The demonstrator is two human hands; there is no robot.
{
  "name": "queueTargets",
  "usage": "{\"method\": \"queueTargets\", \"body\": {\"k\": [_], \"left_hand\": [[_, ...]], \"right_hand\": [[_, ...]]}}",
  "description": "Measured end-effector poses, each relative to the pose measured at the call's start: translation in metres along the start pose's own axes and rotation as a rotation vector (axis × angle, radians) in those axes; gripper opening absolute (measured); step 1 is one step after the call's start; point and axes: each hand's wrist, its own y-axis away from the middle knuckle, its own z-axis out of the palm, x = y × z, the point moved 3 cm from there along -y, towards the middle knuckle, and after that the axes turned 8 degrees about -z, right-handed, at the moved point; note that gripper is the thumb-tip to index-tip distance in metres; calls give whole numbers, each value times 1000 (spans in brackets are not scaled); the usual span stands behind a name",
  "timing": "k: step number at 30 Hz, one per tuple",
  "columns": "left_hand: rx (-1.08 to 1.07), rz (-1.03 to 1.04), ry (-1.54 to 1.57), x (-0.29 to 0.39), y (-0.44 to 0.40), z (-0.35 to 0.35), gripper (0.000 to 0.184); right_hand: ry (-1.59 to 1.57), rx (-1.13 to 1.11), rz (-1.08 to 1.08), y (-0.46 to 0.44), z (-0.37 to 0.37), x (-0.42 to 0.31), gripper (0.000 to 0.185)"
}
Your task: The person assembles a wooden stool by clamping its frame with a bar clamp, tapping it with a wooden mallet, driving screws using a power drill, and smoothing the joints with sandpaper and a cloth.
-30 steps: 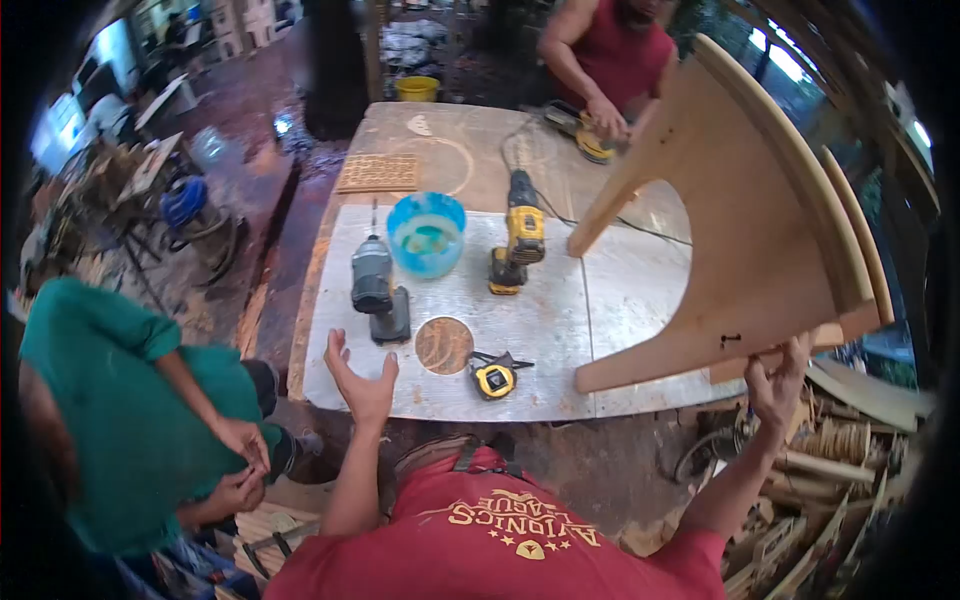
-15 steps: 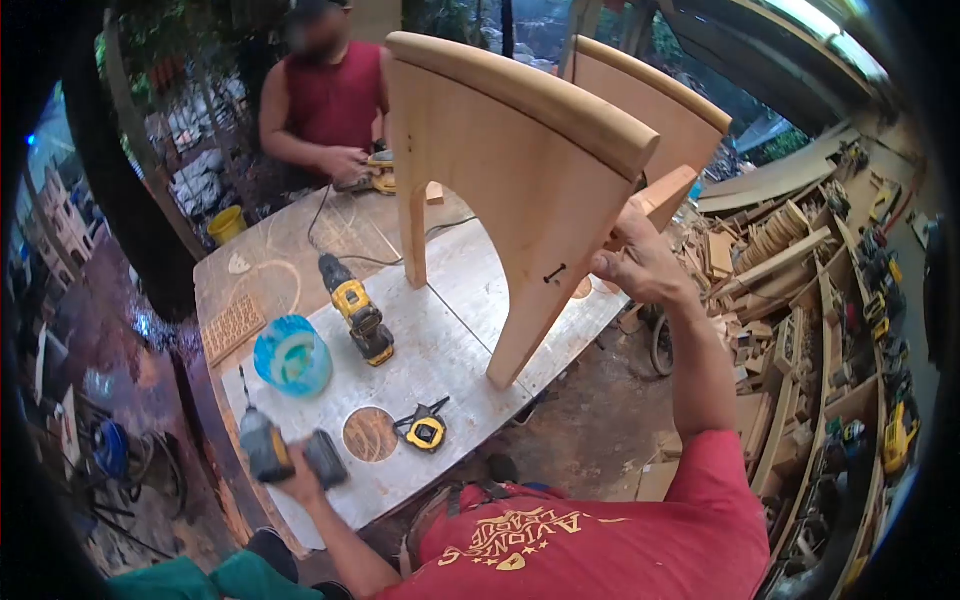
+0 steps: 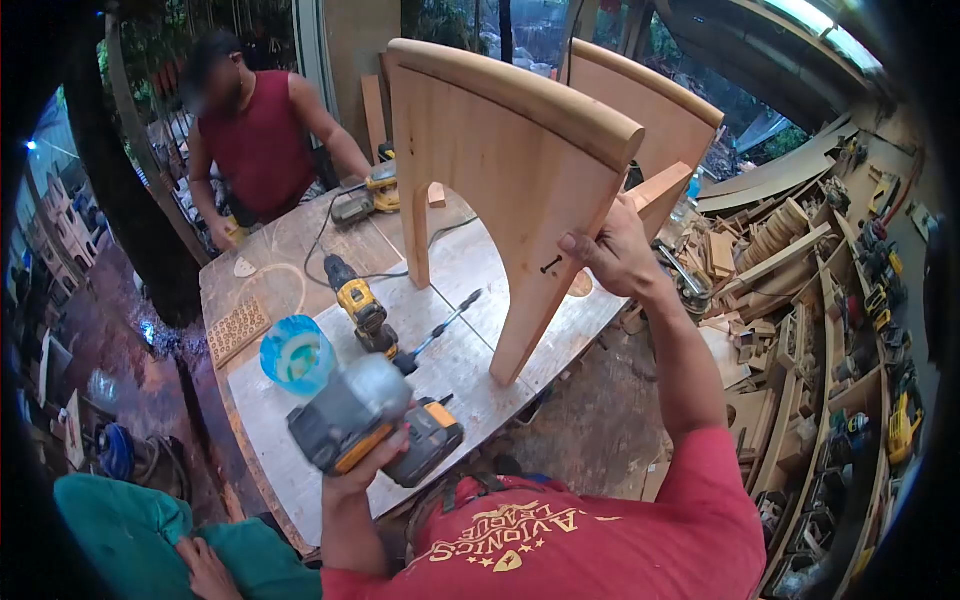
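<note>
My left hand (image 3: 372, 468) is wrapped round the handle of a cordless drill (image 3: 362, 415), lifted over the table's near side. Its long bit (image 3: 447, 328) points away and to the right, towards the lower part of a wooden furniture frame (image 3: 490, 150); tip and wood look apart. This frame stands upright on its legs, with a curved top rail and an arched cutout. With my right hand (image 3: 618, 250) I grip the right edge of its front panel, thumb on the face. Beside the thumb, two small dark fasteners or holes (image 3: 551, 266) mark the wood.
A second drill (image 3: 360, 308) lies by a blue tub (image 3: 297, 355) on the table (image 3: 250, 395). Across it, a co-worker (image 3: 255, 140) stands near a corded sander (image 3: 370, 197). Someone in green (image 3: 125, 535) is at lower left. Wood offcuts (image 3: 740, 260) and tool shelves (image 3: 830, 340) line the right.
My left hand has raised the drill and brought it rightwards, bit now towards the frame. My right hand keeps its grip on the panel. The co-worker has shifted left, away from the sander.
</note>
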Motion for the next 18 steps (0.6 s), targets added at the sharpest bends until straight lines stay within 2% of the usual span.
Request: {"method": "queueTargets", "body": {"k": [1, 2, 6, 9, 13, 18], "left_hand": [[-37, 54, 2, 5, -11, 10, 39], [-13, 56, -62, 1, -21, 13, 50], [-115, 68, -47, 7, -37, 29, 57], [-114, 100, -122, 13, -42, 33, 56], [-148, 8, -85, 7, -45, 27, 54], [-153, 3, -92, 7, -49, 28, 54]], "right_hand": [[8, 8, -9, 0, 0, -1, 47], [17, 16, -15, 0, 1, 0, 46], [65, 26, -9, 1, 0, -3, 48], [53, 18, -29, 0, 4, 3, 52], [44, 48, -38, 1, 6, 5, 53], [70, 38, -29, 1, 4, 4, 52]]}}
